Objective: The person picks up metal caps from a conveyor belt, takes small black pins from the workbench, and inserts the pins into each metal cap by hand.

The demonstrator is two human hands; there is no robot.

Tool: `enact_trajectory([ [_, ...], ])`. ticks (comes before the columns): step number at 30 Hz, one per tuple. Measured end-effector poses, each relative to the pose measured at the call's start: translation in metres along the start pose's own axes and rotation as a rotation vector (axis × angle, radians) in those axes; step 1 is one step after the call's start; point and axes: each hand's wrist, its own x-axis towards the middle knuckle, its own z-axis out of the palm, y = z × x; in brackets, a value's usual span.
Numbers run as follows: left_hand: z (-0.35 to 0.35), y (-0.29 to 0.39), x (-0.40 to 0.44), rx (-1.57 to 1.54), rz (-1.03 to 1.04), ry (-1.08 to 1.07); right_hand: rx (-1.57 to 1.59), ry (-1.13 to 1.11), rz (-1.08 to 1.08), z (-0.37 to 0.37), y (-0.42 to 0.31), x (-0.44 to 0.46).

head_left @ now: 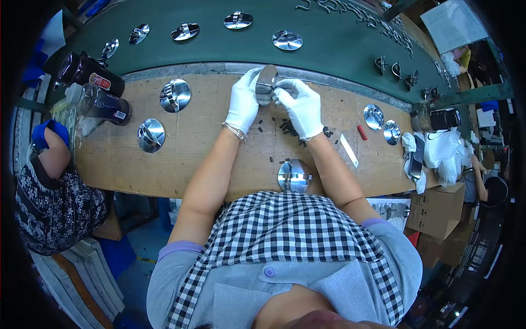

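Note:
My left hand (243,104), in a white glove, is closed on the edge of a shiny round metal lid with a strap-like bracket (267,80), held tilted above the cardboard work surface. My right hand (300,105), also gloved, pinches at the bracket side of the same lid. Whatever small piece its fingertips may hold is hidden. Below my right hand lies a scatter of small black plugs (287,127). Close to my body rests another metal lid (294,176). Two more lids, an upper one (175,95) and a lower one (150,135), lie to the left.
Behind the cardboard (208,148) runs a green conveyor belt (219,49) carrying several lids and curved metal hooks. Two dark bottles (98,101) stand at left. To the right are a red-handled tool (362,132), a white strip (349,150) and plastic bags (441,148). Other people sit at both sides.

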Motion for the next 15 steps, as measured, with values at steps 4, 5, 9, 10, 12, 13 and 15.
enact_trajectory([
  [4,-0.001,-0.005,0.003,0.065,0.103,0.012,-0.448,0.085,-0.206,-0.003,0.006,0.003],
  [5,-0.001,-0.005,0.003,0.135,0.147,0.023,-0.478,0.092,-0.242,-0.003,0.004,0.003],
  [9,-0.003,-0.007,0.003,0.296,0.238,0.004,-0.257,0.049,-0.114,0.000,-0.004,0.000],
  [10,0.001,0.000,-0.002,0.222,0.152,0.006,-0.256,0.050,-0.115,0.000,-0.003,0.000],
  [12,0.003,0.003,-0.003,0.149,0.065,0.007,-0.181,0.029,-0.073,0.001,0.000,0.000],
  [13,0.002,-0.001,-0.001,0.144,0.100,0.011,-0.181,0.030,-0.073,0.000,-0.001,0.000],
  [15,0.001,-0.005,0.001,0.140,0.133,0.013,-0.197,0.022,-0.077,0.000,-0.003,-0.001],
])
